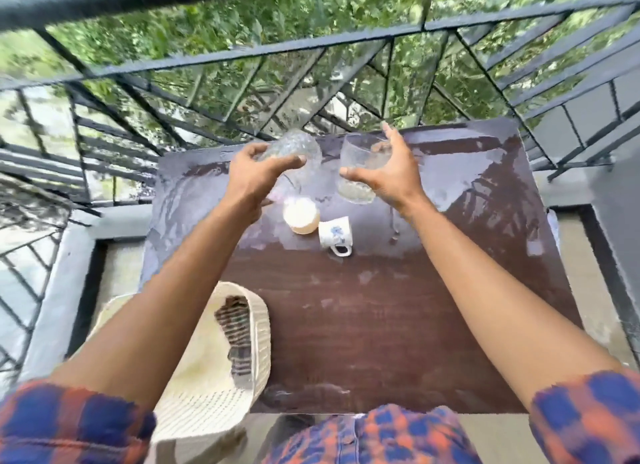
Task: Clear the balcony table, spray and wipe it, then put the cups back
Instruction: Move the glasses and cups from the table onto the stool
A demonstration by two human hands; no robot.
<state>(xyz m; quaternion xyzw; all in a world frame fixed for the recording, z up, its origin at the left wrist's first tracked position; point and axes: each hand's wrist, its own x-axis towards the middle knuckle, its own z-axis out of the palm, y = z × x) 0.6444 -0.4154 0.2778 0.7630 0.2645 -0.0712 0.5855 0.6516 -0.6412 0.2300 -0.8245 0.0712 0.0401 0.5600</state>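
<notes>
work looks only part done: the left hand [258,167] grips a bumpy glass [294,146] and the right hand [384,172] grips a second glass [356,176] over the far end of the table [381,325], where a cream cup [300,216] and a flower mug [334,233] sit.

The table [398,307] is dark brown with wood grain. The left glass [298,145] is clear with bumpy pattern, the right glass [356,158] clear. White mug [334,233] with blue flower. Cream woven basket [264,328], dark striped cloth [235,328] inside. Blue and orange checked sleeves [588,422]
</notes>
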